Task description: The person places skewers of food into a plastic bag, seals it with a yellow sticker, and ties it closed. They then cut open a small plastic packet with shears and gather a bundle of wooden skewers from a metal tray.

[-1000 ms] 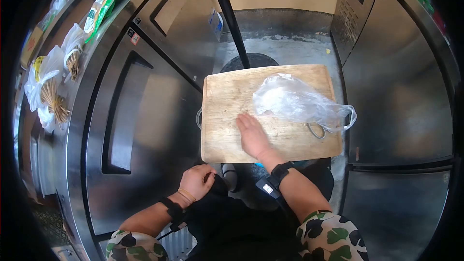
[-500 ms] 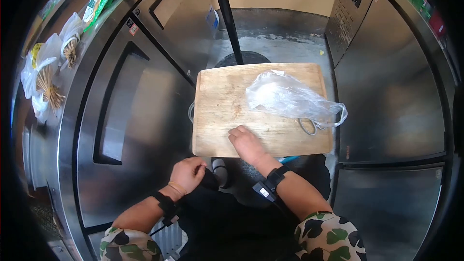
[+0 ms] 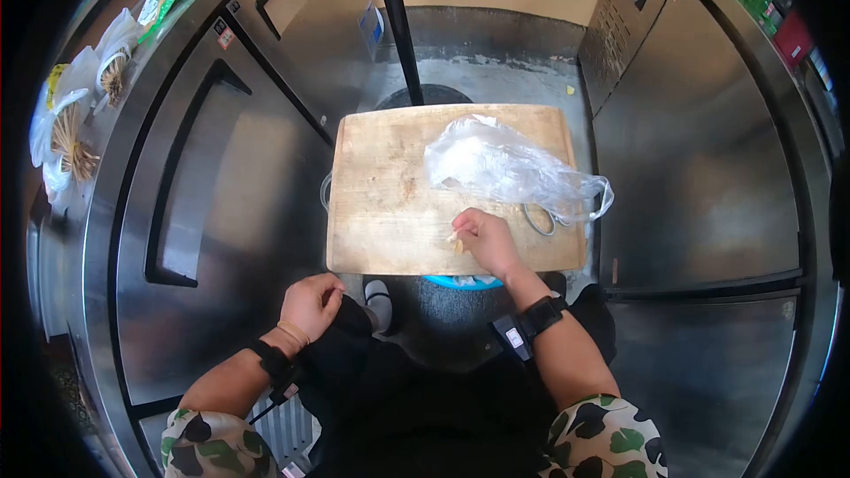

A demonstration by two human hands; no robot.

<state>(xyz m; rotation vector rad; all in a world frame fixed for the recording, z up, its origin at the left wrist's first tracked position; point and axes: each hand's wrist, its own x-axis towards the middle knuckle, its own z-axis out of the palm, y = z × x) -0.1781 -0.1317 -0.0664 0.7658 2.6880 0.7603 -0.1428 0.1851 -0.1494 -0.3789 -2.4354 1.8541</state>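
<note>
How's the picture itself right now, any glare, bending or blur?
Head view: wide-lens distortion bows the steel cabinet at picture right, and the corners fall to black; head view: bright highlights show on the plastic bag; head view: the pale scrap at the right hand is too small to identify.

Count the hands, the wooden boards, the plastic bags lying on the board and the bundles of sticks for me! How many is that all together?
Left hand and right hand: 2
Wooden board: 1
See-through plastic bag on the board: 1
Nearer stick bundle and farther stick bundle, both at far left: 2
Total: 6
</note>
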